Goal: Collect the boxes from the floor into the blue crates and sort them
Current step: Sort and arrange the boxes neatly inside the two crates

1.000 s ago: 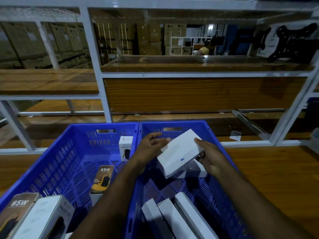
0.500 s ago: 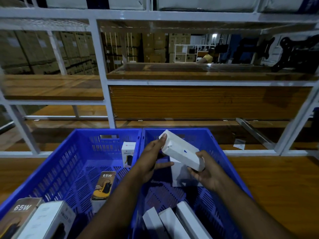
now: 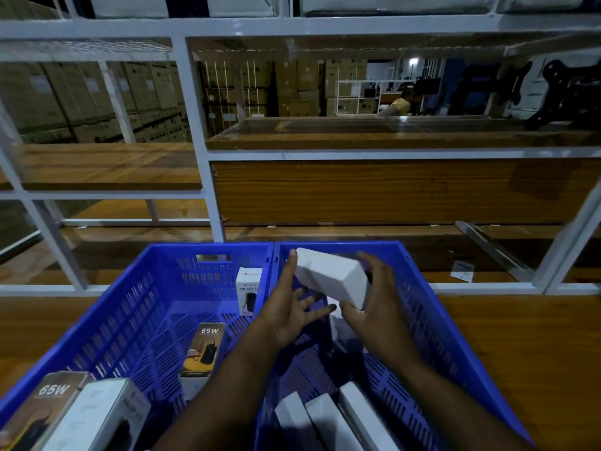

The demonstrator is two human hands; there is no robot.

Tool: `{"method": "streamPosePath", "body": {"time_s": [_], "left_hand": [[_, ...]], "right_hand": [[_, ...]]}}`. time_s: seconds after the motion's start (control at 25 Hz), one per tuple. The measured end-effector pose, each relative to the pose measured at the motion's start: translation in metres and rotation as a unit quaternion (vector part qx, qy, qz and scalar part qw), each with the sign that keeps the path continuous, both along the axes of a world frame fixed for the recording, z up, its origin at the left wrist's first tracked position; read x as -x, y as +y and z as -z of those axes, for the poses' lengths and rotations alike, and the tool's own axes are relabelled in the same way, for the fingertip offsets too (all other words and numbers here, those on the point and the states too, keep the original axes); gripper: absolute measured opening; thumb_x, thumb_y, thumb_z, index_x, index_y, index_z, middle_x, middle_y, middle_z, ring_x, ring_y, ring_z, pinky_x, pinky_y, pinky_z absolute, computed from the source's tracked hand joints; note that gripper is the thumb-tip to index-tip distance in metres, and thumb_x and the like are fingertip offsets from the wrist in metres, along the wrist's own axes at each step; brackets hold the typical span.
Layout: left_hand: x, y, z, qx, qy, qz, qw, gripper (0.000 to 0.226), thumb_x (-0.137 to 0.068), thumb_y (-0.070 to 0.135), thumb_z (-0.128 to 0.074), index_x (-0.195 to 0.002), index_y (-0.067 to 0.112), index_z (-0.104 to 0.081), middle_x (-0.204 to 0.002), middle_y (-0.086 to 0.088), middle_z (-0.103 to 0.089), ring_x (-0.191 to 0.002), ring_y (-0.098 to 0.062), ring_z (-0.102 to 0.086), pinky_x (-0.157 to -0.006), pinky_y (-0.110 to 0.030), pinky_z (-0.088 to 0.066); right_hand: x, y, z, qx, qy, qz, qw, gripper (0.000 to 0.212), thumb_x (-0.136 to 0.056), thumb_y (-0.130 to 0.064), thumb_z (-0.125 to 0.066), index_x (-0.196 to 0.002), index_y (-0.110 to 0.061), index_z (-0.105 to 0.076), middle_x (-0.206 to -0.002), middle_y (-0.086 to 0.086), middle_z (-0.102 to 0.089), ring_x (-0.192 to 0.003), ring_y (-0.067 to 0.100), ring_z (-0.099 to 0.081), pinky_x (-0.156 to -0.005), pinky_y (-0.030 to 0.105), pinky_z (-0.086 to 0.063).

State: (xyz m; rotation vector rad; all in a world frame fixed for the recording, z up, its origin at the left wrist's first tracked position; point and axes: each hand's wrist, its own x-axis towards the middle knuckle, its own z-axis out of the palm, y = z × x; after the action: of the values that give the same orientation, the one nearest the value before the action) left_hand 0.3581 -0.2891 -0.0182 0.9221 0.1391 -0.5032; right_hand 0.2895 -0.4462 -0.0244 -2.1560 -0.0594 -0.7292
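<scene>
At the near-left corner of the left blue crate (image 3: 107, 327) I see 2 boxes side by side, a dark one marked 65W (image 3: 39, 411) and a white one (image 3: 97, 418). Further along inside that crate, another 65W box (image 3: 204, 351) leans upright, and a white Halley box (image 3: 247, 291) stands against the wall shared with the right blue crate (image 3: 432, 323). Right of that shared wall, my left hand (image 3: 289, 317) has its fingers spread, one fingertip touching the left end of a plain white box (image 3: 331, 276). That box is held tilted above the right crate's floor. My right hand (image 3: 379, 317) grips its right end, fingers curled behind it and thumb underneath. Nearer me in the right crate, 3 white boxes (image 3: 328, 421) stand on edge in a row.
</scene>
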Motion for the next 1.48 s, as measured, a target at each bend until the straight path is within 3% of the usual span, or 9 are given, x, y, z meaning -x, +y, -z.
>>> {"method": "streamPosePath", "body": {"time_s": [0.08,0.2,0.4,0.6,0.84,1.08,1.2,1.32,1.48], "left_hand": [[-0.001,0.001,-0.001,0.014,0.006,0.020,1.000,0.082,-0.076,0.063,-0.065,-0.137,0.010,-0.053,-0.137,-0.022,-0.058,-0.122,-0.039,-0.059,-0.089,-0.053,-0.056],[-0.002,0.005,-0.002,0.017,0.015,0.022,0.999,0.062,-0.082,0.053,-0.063,-0.128,0.012,-0.061,-0.116,-0.021,-0.072,-0.101,-0.037,-0.068,-0.088,-0.050,-0.054],[0.000,0.000,0.000,-0.028,0.002,0.001,1.000,0.054,-0.093,0.051,-0.058,-0.132,0.013,-0.058,-0.121,-0.019,-0.070,-0.109,-0.036,-0.065,-0.096,-0.051,-0.052],[-0.004,0.000,0.005,-0.164,-0.055,-0.024,0.985,0.066,-0.090,0.049,-0.065,-0.147,0.028,-0.040,-0.137,-0.007,-0.058,-0.120,-0.031,-0.058,-0.096,-0.055,-0.053],[0.005,-0.004,0.007,-0.347,-0.166,-0.008,0.923,0.071,-0.094,0.015,-0.068,-0.152,0.015,-0.027,-0.142,-0.002,-0.047,-0.117,-0.019,-0.050,-0.096,-0.037,-0.047],[-0.001,-0.001,0.011,-0.356,-0.132,0.058,0.923,0.081,-0.075,0.033,-0.085,-0.140,0.014,-0.040,-0.130,-0.010,-0.063,-0.106,-0.025,-0.067,-0.089,-0.041,-0.058],[-0.005,0.002,0.006,-0.315,-0.157,0.094,0.931,0.063,-0.080,0.022,-0.079,-0.137,0.017,-0.052,-0.125,-0.010,-0.068,-0.104,-0.029,-0.070,-0.084,-0.040,-0.058],[-0.004,0.009,-0.002,-0.284,-0.189,0.162,0.926,0.042,-0.093,0.009,-0.063,-0.133,0.019,-0.062,-0.122,-0.010,-0.072,-0.103,-0.028,-0.071,-0.079,-0.033,-0.057],[-0.009,0.014,-0.002,-0.258,-0.178,0.065,0.947,0.060,-0.087,0.005,-0.074,-0.142,0.013,-0.052,-0.137,-0.008,-0.061,-0.110,-0.025,-0.067,-0.090,-0.036,-0.057]], "right_hand": [[0.002,0.005,0.004,0.099,-0.031,-0.038,0.994,0.066,-0.074,-0.008,-0.076,-0.124,-0.033,-0.042,-0.122,-0.008,-0.038,-0.113,0.014,-0.048,-0.081,0.037,-0.054],[0.001,0.009,0.005,0.153,-0.008,-0.092,0.984,0.069,-0.066,-0.007,-0.076,-0.119,-0.034,-0.042,-0.122,-0.009,-0.037,-0.115,0.016,-0.048,-0.082,0.034,-0.053],[-0.001,0.012,0.010,0.202,-0.028,-0.055,0.977,0.061,-0.066,-0.038,-0.076,-0.119,-0.028,-0.047,-0.116,-0.010,-0.045,-0.108,0.012,-0.048,-0.082,0.031,-0.049],[-0.003,0.017,0.009,-0.120,0.182,0.001,0.976,0.053,-0.080,-0.038,-0.076,-0.120,-0.024,-0.043,-0.113,-0.005,-0.059,-0.094,0.015,-0.061,-0.069,0.031,-0.055],[-0.007,0.019,0.018,-0.490,0.358,-0.106,0.788,0.044,-0.088,-0.030,-0.073,-0.121,-0.005,-0.057,-0.119,0.020,-0.067,-0.103,0.035,-0.070,-0.075,0.037,-0.062],[-0.010,0.008,0.016,-0.506,0.354,-0.091,0.781,0.028,-0.090,-0.027,-0.069,-0.112,-0.011,-0.067,-0.103,0.013,-0.073,-0.095,0.027,-0.067,-0.082,0.038,-0.058],[-0.014,-0.002,0.007,-0.490,0.323,-0.068,0.807,0.018,-0.093,-0.032,-0.065,-0.099,-0.017,-0.072,-0.093,0.008,-0.078,-0.090,0.026,-0.068,-0.081,0.037,-0.051],[-0.020,-0.025,0.002,-0.520,0.265,-0.049,0.810,0.027,-0.089,-0.027,-0.070,-0.113,-0.015,-0.068,-0.109,0.010,-0.075,-0.100,0.027,-0.068,-0.077,0.035,-0.053],[-0.021,-0.050,-0.002,-0.488,0.290,-0.069,0.821,0.023,-0.082,-0.012,-0.076,-0.102,-0.016,-0.065,-0.100,0.006,-0.070,-0.089,0.020,-0.062,-0.076,0.032,-0.050]]}}
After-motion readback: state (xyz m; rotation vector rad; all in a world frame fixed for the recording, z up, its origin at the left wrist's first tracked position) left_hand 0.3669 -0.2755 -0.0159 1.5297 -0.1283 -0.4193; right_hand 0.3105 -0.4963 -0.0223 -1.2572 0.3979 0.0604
